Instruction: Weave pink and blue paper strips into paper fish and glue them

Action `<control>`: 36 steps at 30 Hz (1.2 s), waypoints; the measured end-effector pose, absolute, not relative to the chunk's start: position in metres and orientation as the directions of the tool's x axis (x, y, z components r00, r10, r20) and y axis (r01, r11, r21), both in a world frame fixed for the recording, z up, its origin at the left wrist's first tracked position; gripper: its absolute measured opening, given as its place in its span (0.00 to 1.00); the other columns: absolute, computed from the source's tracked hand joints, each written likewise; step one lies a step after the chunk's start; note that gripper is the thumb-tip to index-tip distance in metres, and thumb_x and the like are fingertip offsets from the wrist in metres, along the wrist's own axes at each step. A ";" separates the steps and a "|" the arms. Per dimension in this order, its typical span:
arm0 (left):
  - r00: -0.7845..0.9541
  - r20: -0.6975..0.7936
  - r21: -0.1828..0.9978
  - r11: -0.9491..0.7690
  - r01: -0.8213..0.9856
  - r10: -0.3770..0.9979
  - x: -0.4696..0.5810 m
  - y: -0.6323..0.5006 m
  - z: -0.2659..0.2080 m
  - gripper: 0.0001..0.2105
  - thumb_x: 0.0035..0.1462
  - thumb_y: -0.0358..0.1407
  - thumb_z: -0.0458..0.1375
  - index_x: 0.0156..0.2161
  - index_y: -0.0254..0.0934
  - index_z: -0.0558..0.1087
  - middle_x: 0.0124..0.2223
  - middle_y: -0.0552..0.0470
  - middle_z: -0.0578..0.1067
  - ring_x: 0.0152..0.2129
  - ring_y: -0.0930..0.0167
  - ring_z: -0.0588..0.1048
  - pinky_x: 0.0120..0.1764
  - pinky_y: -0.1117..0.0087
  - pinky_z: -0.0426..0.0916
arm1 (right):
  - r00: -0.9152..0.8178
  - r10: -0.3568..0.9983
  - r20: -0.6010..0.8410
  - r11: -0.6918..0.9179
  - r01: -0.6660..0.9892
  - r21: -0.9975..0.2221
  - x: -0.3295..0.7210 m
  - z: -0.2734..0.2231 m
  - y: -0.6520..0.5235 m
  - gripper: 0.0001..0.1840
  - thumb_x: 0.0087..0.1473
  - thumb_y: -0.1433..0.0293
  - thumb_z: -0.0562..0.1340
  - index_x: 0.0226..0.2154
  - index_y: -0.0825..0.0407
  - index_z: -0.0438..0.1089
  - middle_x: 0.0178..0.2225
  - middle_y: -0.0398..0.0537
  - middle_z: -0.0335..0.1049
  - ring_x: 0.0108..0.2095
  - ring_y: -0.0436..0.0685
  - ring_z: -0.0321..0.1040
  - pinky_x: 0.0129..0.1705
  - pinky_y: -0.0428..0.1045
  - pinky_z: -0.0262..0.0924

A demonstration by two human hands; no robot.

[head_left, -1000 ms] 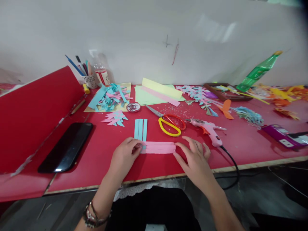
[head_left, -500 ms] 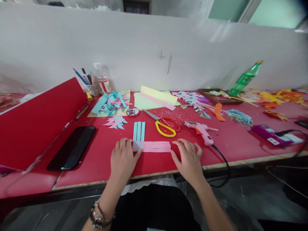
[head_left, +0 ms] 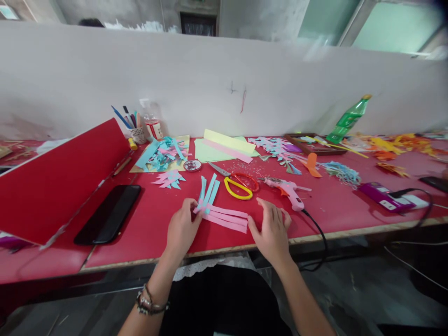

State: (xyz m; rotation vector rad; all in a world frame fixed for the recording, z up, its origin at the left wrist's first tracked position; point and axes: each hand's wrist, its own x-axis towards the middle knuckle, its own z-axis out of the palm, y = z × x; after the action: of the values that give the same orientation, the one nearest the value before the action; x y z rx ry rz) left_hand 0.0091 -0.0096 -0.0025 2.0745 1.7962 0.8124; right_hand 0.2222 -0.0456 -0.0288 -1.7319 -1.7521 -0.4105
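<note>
My left hand point(head_left: 182, 227) pinches the woven corner of a paper piece point(head_left: 204, 207), where pink and light-blue strips cross. From that corner several blue paper strips point(head_left: 212, 187) point away from me, and several pink paper strips point(head_left: 229, 220) run to the right, fanned slightly apart. My right hand point(head_left: 271, 226) is by the free ends of the pink strips, thumb and fingers spread, holding nothing. Beyond the strips lie scissors point(head_left: 238, 190) with one yellow and one red handle. A pink glue gun point(head_left: 289, 191) rests past my right hand.
A black phone point(head_left: 108, 214) and a propped red board point(head_left: 59, 186) stand at left. Cut paper pieces point(head_left: 164, 154), a pen cup point(head_left: 137, 135) and yellow-green sheets point(head_left: 224, 148) lie at the back. A green bottle point(head_left: 350, 120) leans at right, near a purple power strip point(head_left: 381, 195).
My left hand has closed on the woven corner and tilted it. The blue strips now slant right, and the pink strips have fanned and slope down rightward. My right hand is little changed.
</note>
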 end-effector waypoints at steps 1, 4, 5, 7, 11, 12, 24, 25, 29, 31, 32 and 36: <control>0.055 0.232 0.590 -0.185 0.786 0.971 0.008 -0.009 -0.002 0.09 0.54 0.36 0.48 0.41 0.38 0.60 0.32 0.52 0.71 0.30 0.69 0.72 0.28 0.73 0.62 | 0.066 0.776 0.627 0.084 0.975 -0.206 0.222 -0.029 -0.046 0.22 0.52 0.66 0.53 0.49 0.56 0.55 0.44 0.57 0.65 0.46 0.60 0.59 0.52 0.59 0.42; 0.056 0.258 0.655 -0.217 0.724 0.965 0.003 -0.007 0.001 0.15 0.54 0.34 0.47 0.48 0.37 0.57 0.32 0.51 0.71 0.30 0.70 0.72 0.31 0.71 0.63 | 0.059 0.774 0.630 0.089 0.975 -0.201 0.222 -0.028 -0.046 0.21 0.52 0.67 0.52 0.48 0.57 0.55 0.44 0.56 0.65 0.46 0.60 0.60 0.52 0.58 0.42; 0.070 0.270 0.669 -0.239 0.704 0.960 0.001 -0.006 0.003 0.16 0.54 0.34 0.47 0.49 0.36 0.56 0.31 0.52 0.70 0.29 0.70 0.72 0.32 0.71 0.63 | 0.056 0.774 0.630 0.092 0.975 -0.200 0.222 -0.028 -0.047 0.20 0.52 0.67 0.52 0.48 0.56 0.56 0.43 0.56 0.66 0.45 0.59 0.60 0.52 0.58 0.42; 0.108 0.299 0.706 -0.296 0.643 0.948 -0.005 -0.005 0.011 0.16 0.55 0.34 0.46 0.50 0.36 0.56 0.29 0.54 0.69 0.27 0.72 0.70 0.32 0.72 0.63 | 0.055 0.775 0.629 0.093 0.975 -0.200 0.222 -0.028 -0.047 0.20 0.52 0.68 0.52 0.48 0.56 0.56 0.43 0.56 0.66 0.45 0.59 0.60 0.51 0.58 0.42; 0.122 0.344 0.761 -0.352 0.545 0.931 -0.023 -0.001 0.027 0.15 0.56 0.36 0.44 0.49 0.36 0.57 0.27 0.57 0.65 0.25 0.74 0.68 0.32 0.74 0.63 | 0.061 0.771 0.634 0.086 0.976 -0.198 0.223 -0.029 -0.046 0.19 0.52 0.68 0.52 0.47 0.56 0.58 0.42 0.55 0.66 0.44 0.59 0.60 0.51 0.58 0.41; 0.124 0.351 0.751 -0.358 0.555 0.928 -0.029 0.002 0.029 0.16 0.56 0.36 0.44 0.49 0.36 0.57 0.27 0.57 0.65 0.25 0.74 0.68 0.32 0.74 0.63 | 0.060 0.771 0.634 0.086 0.977 -0.197 0.223 -0.029 -0.046 0.19 0.52 0.68 0.52 0.47 0.55 0.58 0.42 0.55 0.66 0.44 0.59 0.60 0.51 0.58 0.41; 0.291 0.046 0.127 -0.294 0.947 0.956 -0.059 0.024 0.027 0.13 0.54 0.38 0.47 0.42 0.37 0.68 0.43 0.46 0.71 0.41 0.64 0.69 0.40 0.67 0.63 | 0.214 0.775 0.595 0.094 0.891 -0.443 0.253 -0.024 -0.037 0.21 0.50 0.65 0.52 0.47 0.54 0.57 0.40 0.55 0.65 0.42 0.60 0.61 0.42 0.56 0.54; 0.335 0.067 0.092 -0.340 0.936 0.940 -0.056 0.027 0.028 0.13 0.54 0.38 0.48 0.42 0.37 0.68 0.44 0.45 0.70 0.43 0.64 0.67 0.42 0.67 0.63 | 0.247 0.754 0.608 0.066 0.893 -0.445 0.263 -0.023 -0.033 0.22 0.49 0.65 0.53 0.47 0.54 0.58 0.40 0.56 0.65 0.42 0.61 0.61 0.42 0.56 0.54; 0.491 0.087 0.128 -0.499 0.857 0.867 -0.042 0.047 0.029 0.15 0.55 0.39 0.49 0.46 0.36 0.66 0.46 0.45 0.67 0.45 0.65 0.65 0.47 0.66 0.60 | 0.390 0.720 0.573 -0.206 0.910 -0.360 0.301 -0.020 -0.017 0.25 0.47 0.63 0.54 0.47 0.57 0.59 0.42 0.59 0.64 0.42 0.65 0.59 0.42 0.58 0.54; 0.501 0.076 0.177 -0.506 0.844 0.862 -0.034 0.058 0.026 0.17 0.55 0.40 0.48 0.49 0.36 0.64 0.47 0.45 0.66 0.45 0.65 0.65 0.45 0.66 0.61 | 0.452 0.755 0.476 -0.323 0.887 -0.329 0.311 -0.021 -0.009 0.26 0.48 0.61 0.54 0.47 0.59 0.59 0.41 0.60 0.65 0.41 0.65 0.61 0.40 0.56 0.55; 0.510 0.068 0.203 -0.512 0.834 0.858 -0.030 0.064 0.024 0.18 0.56 0.40 0.47 0.51 0.37 0.62 0.47 0.45 0.66 0.44 0.66 0.65 0.45 0.67 0.62 | 0.462 0.775 0.432 -0.357 0.883 -0.303 0.314 -0.022 -0.006 0.27 0.49 0.61 0.53 0.48 0.60 0.59 0.41 0.61 0.65 0.40 0.64 0.61 0.39 0.55 0.55; 0.591 0.015 0.252 -0.575 0.778 0.806 -0.021 0.086 0.016 0.22 0.57 0.41 0.46 0.56 0.38 0.56 0.44 0.45 0.64 0.40 0.67 0.67 0.42 0.68 0.62 | 0.416 0.823 0.386 -0.387 0.909 -0.154 0.319 -0.026 -0.001 0.24 0.52 0.61 0.50 0.47 0.60 0.61 0.39 0.61 0.66 0.40 0.63 0.62 0.36 0.53 0.55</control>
State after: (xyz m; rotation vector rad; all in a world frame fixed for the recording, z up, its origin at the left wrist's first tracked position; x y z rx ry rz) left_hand -0.0206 0.0856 0.0157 2.6012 1.3152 0.1887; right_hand 0.3188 -0.0006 -0.0262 -2.3368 -1.4919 -0.3519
